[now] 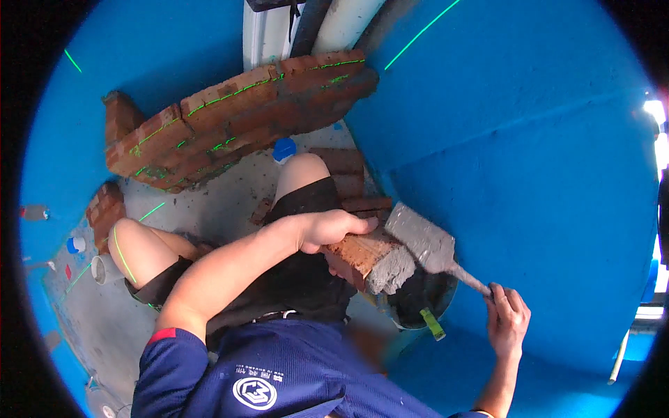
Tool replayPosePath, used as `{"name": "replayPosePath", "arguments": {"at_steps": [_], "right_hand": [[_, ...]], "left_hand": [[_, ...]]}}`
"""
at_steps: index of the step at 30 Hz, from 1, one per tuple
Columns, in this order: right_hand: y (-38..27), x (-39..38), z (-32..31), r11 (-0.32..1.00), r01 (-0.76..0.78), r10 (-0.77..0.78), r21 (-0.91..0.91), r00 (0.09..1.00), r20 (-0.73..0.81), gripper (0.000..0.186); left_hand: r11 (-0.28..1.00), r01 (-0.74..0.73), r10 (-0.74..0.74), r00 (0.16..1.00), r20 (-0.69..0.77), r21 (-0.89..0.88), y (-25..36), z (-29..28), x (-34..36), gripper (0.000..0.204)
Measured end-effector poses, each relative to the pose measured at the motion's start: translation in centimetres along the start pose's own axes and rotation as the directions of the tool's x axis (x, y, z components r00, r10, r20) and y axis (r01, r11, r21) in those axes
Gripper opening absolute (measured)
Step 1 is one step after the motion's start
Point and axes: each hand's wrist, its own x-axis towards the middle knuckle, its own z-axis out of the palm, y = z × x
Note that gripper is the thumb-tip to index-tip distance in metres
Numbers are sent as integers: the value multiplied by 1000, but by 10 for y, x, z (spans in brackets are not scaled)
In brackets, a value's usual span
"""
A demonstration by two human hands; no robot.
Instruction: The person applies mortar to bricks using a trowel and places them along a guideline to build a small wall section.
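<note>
My left hand (334, 230) grips a reddish brick (359, 261) over my lap, thumb on top. Grey mortar (392, 272) coats the brick's right-hand end. In my right hand (510, 317) is the handle of a trowel (424, 238), its flat blade smeared with grey. The blade sits just beyond the mortared end, close to it; whether they touch I cannot tell. Beneath them stands a bucket (450, 301) with a dark inside, partly hidden by the brick and blade. A yellow-green strip (432, 324) sticks out over its rim.
Ahead runs a low brick wall (244, 122) crossed by green laser lines. More bricks (338, 164) lie beyond my knee, and others (106, 212) stand at the left. Blue walls (529, 153) close in on the right. A blue cap (284, 150) and a white pipe piece (104, 269) are on the floor.
</note>
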Motion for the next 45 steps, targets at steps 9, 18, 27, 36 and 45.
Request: {"name": "replayPosePath", "arguments": {"at_steps": [9,18,27,36,45], "right_hand": [[-60,-35,122,-15,-559,568,829,678,467,38],[-132,46,126,-359,19,676,933,694,246,79],[-100,36,125,-518,9,526,855,791,311,75],[-64,-13,116,-402,-346,437,848,741,510,54],[86,-115,132,604,-797,604,-6,453,655,41]], "left_hand": [[771,-425,378,905,-196,-474,-38,22,18,51],[541,-795,706,607,-364,-276,-29,85,46,55],[814,-496,561,806,-190,302,20,71,2,61],[897,-144,305,886,-348,417,36,53,11,37],[862,-368,504,695,-513,347,14,34,15,38]]}}
